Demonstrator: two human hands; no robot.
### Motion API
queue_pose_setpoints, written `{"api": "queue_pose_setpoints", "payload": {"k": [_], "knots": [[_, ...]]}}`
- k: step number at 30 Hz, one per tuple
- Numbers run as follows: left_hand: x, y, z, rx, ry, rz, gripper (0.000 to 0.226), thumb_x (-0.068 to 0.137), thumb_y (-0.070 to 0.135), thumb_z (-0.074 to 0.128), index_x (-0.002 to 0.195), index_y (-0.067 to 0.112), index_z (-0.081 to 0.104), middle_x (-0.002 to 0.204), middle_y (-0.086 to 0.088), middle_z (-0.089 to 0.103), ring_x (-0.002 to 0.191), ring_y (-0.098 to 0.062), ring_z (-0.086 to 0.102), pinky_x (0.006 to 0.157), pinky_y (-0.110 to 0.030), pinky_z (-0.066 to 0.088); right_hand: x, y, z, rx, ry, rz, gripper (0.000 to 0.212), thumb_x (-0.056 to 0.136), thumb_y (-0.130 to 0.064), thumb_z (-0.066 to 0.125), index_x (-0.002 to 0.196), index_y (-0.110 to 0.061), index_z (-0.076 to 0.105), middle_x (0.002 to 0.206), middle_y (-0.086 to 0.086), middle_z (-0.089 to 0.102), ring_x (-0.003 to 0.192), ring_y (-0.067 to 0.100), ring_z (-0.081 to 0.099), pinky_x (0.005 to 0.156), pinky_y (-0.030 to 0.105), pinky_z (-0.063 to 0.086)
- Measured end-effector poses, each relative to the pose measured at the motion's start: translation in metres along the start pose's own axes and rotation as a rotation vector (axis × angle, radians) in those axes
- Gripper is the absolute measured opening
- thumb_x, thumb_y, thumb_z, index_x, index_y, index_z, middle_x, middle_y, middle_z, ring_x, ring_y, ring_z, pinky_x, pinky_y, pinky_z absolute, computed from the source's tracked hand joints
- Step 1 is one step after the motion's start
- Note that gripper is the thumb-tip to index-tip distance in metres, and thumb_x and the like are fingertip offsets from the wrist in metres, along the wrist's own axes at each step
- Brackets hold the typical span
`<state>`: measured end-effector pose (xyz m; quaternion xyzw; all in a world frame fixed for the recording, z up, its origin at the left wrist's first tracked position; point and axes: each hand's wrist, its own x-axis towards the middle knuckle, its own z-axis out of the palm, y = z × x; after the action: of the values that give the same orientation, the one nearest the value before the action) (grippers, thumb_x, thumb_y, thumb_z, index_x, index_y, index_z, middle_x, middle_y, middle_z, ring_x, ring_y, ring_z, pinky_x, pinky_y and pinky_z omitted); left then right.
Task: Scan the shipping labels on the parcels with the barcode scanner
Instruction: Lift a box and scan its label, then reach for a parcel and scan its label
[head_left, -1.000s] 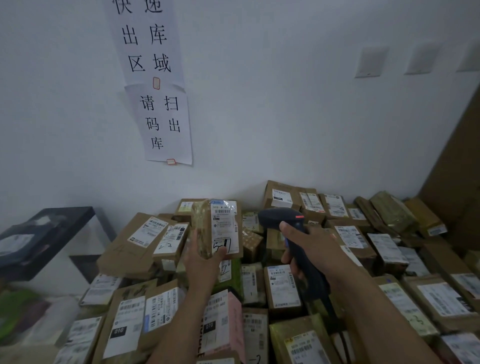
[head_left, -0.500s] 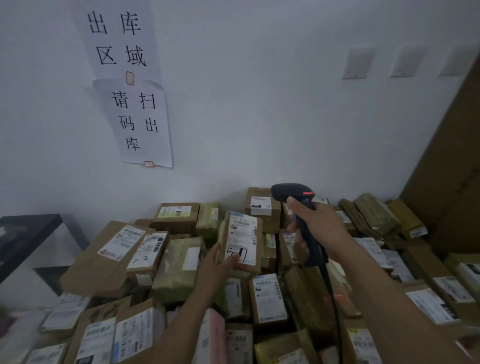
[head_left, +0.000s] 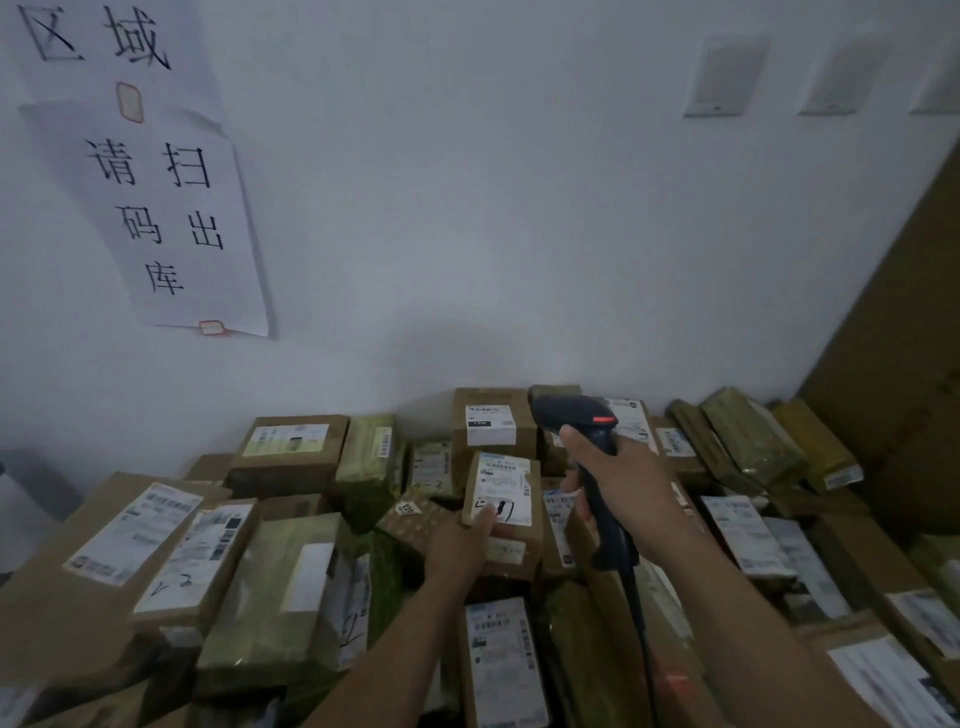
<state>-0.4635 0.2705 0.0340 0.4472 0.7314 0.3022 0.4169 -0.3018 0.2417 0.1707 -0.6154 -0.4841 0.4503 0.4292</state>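
White wall ahead, paper sign taped up on the left, and below it a heap of parcels from edge to edge. And the small parcel is down! A second ago the left hand held it up in the air facing the reader; now it sits low in the middle of the heap, its shipping label face up. The barcode scanner has lifted clear and its nose aims toward the wall, not at that label. That reads like one scan finished and the parcel going back, with the next one due.

The left thumb presses the label's lower edge, pinching the parcel; the other fingers are hidden behind it. The right hand wraps its fingers round the scanner handle, just right of the parcel and above it.
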Motion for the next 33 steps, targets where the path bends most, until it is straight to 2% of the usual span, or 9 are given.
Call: {"api": "queue_pose_setpoints", "payload": {"k": [4, 8, 12, 15, 18, 22, 25, 29, 33], "knots": [[0.018, 0.003, 0.014, 0.106, -0.038, 0.042, 0.036, 0.098, 0.046, 0.05, 0.108, 0.014, 0.06, 0.111, -0.003, 0.067, 0.094, -0.018, 0.063, 0.083, -0.03, 0.048, 0.018, 0.016, 0.009, -0.052, -0.029, 0.016, 0.048, 0.092, -0.047, 0.06, 0.084, 0.0, 0.066, 0.069, 0.019, 0.07, 0.048, 0.024, 0.058, 0.046, 0.028, 0.05], [0.026, -0.008, 0.015, 0.034, -0.156, 0.192, 0.043, 0.096, 0.03, 0.058, 0.136, 0.025, 0.043, 0.122, 0.005, 0.066, 0.098, -0.007, 0.066, 0.085, -0.03, 0.056, 0.037, 0.014, 0.023, -0.048, -0.022, 0.003, 0.042, 0.093, -0.042, 0.061, 0.083, -0.002, 0.064, 0.053, 0.002, 0.064, 0.042, 0.016, 0.056, 0.043, 0.025, 0.049], [0.037, -0.018, -0.004, -0.019, -0.269, 0.194, 0.032, 0.101, 0.039, 0.049, 0.132, 0.032, 0.052, 0.109, 0.008, 0.071, 0.092, -0.004, 0.068, 0.074, -0.017, 0.054, 0.059, 0.01, 0.044, -0.009, -0.048, -0.002, 0.033, 0.093, -0.041, 0.06, 0.092, -0.009, 0.062, 0.07, 0.008, 0.07, 0.045, 0.016, 0.057, 0.041, 0.025, 0.047], [0.05, -0.025, -0.023, 0.089, -0.07, 0.227, 0.027, 0.103, 0.035, 0.046, 0.113, 0.02, 0.065, 0.091, 0.006, 0.067, 0.088, -0.015, 0.065, 0.068, -0.018, 0.046, 0.066, 0.028, 0.066, -0.063, -0.14, 0.063, 0.029, 0.093, -0.041, 0.062, 0.095, -0.012, 0.062, 0.083, 0.01, 0.072, 0.047, 0.019, 0.058, 0.043, 0.026, 0.049], [0.072, -0.032, -0.045, 0.28, 0.092, 0.225, 0.033, 0.097, 0.032, 0.057, 0.125, 0.014, 0.061, 0.12, -0.006, 0.065, 0.11, -0.024, 0.06, 0.091, -0.03, 0.047, 0.071, 0.051, 0.081, -0.252, -0.229, 0.076, 0.036, 0.093, -0.045, 0.06, 0.09, -0.01, 0.064, 0.077, 0.011, 0.073, 0.046, 0.019, 0.06, 0.045, 0.026, 0.05], [0.095, -0.044, -0.051, 0.721, 0.001, 0.231, 0.07, 0.091, 0.049, 0.062, 0.148, 0.017, 0.036, 0.154, -0.012, 0.034, 0.142, -0.028, 0.032, 0.113, -0.032, 0.029, 0.084, 0.066, 0.081, -0.339, -0.208, 0.092, 0.038, 0.094, -0.045, 0.059, 0.082, -0.009, 0.064, 0.055, 0.005, 0.064, 0.039, 0.012, 0.056, 0.043, 0.021, 0.046], [0.116, -0.062, -0.039, 0.916, -0.034, 0.122, 0.111, 0.074, 0.076, 0.062, 0.156, 0.022, 0.01, 0.162, -0.02, 0.01, 0.149, -0.037, 0.013, 0.119, -0.045, 0.015, 0.092, 0.078, 0.076, -0.27, -0.156, 0.153, 0.045, 0.092, -0.048, 0.061, 0.083, -0.004, 0.067, 0.053, 0.005, 0.066, 0.042, 0.018, 0.058, 0.044, 0.025, 0.047], [0.128, -0.065, -0.033, 0.909, -0.004, 0.146, 0.108, 0.069, 0.076, 0.064, 0.151, 0.02, 0.02, 0.147, -0.016, 0.036, 0.134, -0.033, 0.036, 0.11, -0.041, 0.028, 0.097, 0.087, 0.073, -0.138, -0.144, 0.21, 0.044, 0.091, -0.044, 0.065, 0.084, -0.001, 0.066, 0.056, 0.004, 0.067, 0.042, 0.019, 0.057, 0.042, 0.027, 0.045], [0.123, -0.066, -0.043, 0.695, 0.054, 0.186, 0.107, 0.068, 0.064, 0.072, 0.152, 0.029, 0.017, 0.148, -0.01, 0.03, 0.135, -0.03, 0.03, 0.11, -0.04, 0.03, 0.097, 0.087, 0.075, -0.098, -0.144, 0.223, 0.034, 0.091, -0.041, 0.066, 0.09, -0.008, 0.066, 0.08, 0.013, 0.073, 0.046, 0.02, 0.058, 0.043, 0.028, 0.046]]}}
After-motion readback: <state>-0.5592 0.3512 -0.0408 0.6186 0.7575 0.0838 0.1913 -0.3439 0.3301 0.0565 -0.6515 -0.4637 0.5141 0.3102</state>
